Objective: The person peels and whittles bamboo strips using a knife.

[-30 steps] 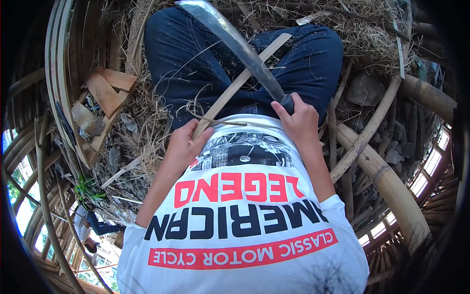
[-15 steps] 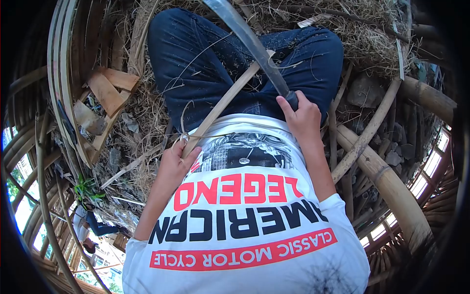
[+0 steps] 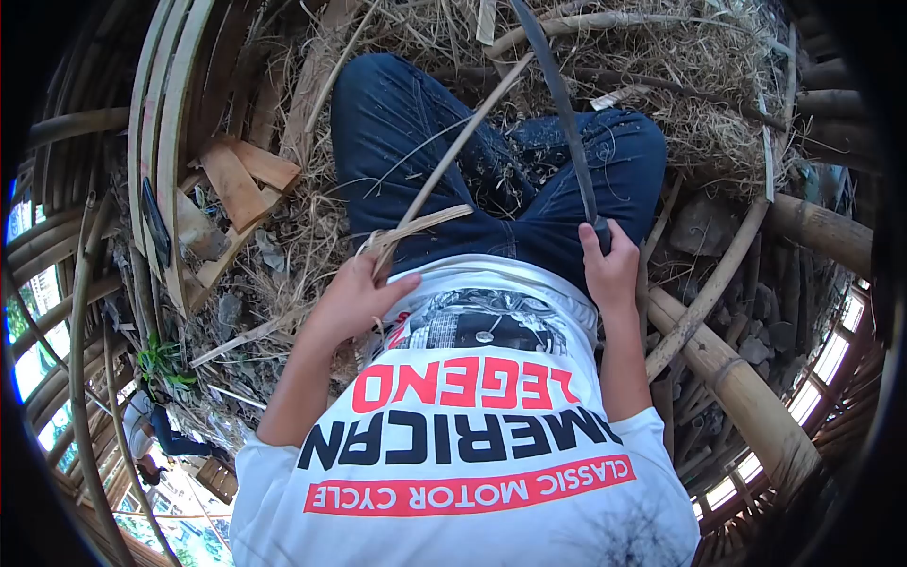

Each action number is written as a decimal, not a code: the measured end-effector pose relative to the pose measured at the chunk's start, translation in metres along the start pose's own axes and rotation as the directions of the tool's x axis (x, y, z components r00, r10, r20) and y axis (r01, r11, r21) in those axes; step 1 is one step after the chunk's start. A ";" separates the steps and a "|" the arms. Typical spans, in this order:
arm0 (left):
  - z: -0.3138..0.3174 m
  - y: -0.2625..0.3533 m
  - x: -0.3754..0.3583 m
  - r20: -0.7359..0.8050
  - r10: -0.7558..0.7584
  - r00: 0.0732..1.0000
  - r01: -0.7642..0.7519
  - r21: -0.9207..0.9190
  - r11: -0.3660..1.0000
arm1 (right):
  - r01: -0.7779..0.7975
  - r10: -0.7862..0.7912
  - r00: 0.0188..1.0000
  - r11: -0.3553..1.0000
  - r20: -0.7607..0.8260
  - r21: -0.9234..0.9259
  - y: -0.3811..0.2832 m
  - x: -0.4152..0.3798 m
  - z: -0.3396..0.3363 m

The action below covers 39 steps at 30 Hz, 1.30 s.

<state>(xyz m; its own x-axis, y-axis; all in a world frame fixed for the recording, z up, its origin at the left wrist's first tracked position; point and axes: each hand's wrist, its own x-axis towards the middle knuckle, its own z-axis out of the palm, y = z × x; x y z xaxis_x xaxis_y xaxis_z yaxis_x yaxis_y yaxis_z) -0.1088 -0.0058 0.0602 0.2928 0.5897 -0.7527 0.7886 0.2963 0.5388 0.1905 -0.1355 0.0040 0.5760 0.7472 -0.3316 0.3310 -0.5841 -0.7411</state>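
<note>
My left hand (image 3: pixel 348 298) grips the near end of a long, thin bamboo strip (image 3: pixel 465 134), which points up and away over my lap. A shorter split piece (image 3: pixel 427 223) sticks out to the right from the same grip. My right hand (image 3: pixel 612 267) is closed around the dark handle of a machete (image 3: pixel 571 123). Its long blade points away from me and passes close to the strip's far end in this view. Under both lie my legs in dark jeans (image 3: pixel 397 156), dusted with fine shavings.
Curved bamboo slats (image 3: pixel 175 123) and flat wood offcuts (image 3: pixel 231 194) are at the left. Dry shavings (image 3: pixel 699 85) cover the ground ahead. A thick bamboo pole (image 3: pixel 742 383) and rubble lie to the right. Another person (image 3: pixel 156 430) is far off at lower left.
The bamboo strip has turned in my left hand, and the shorter piece now points right. The machete has swung more upright, its blade no longer across the strip's middle. The whole view has shifted slightly.
</note>
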 end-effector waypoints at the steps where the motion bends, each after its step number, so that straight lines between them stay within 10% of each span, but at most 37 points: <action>1: -0.003 0.007 0.008 0.122 -0.031 0.992 0.013 0.150 0.989 | 0.016 -0.017 1.000 0.999 0.017 0.044 -0.003 -0.004 -0.002; 9: 0.031 0.073 0.037 0.132 0.313 0.941 -0.330 0.136 0.934 | 0.271 -0.272 0.959 0.962 0.075 0.014 -0.052 -0.016 -0.008; 16: 0.057 0.060 0.061 0.038 0.382 0.924 -0.369 -0.181 0.912 | 0.346 -0.326 0.933 0.929 0.155 -0.129 -0.041 -0.018 -0.001; 39: 0.060 0.063 0.060 0.065 0.352 0.934 -0.356 0.059 0.933 | 0.316 -0.270 0.947 0.884 0.175 -0.345 -0.022 -0.024 0.000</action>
<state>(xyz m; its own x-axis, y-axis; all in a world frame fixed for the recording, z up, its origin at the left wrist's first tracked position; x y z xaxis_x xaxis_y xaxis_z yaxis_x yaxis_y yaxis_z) -0.0091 0.0026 0.0262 0.5865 0.6058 -0.5376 0.6629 0.0222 0.7483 0.1695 -0.1408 0.0286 0.3252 0.9206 -0.2163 0.7321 -0.3899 -0.5587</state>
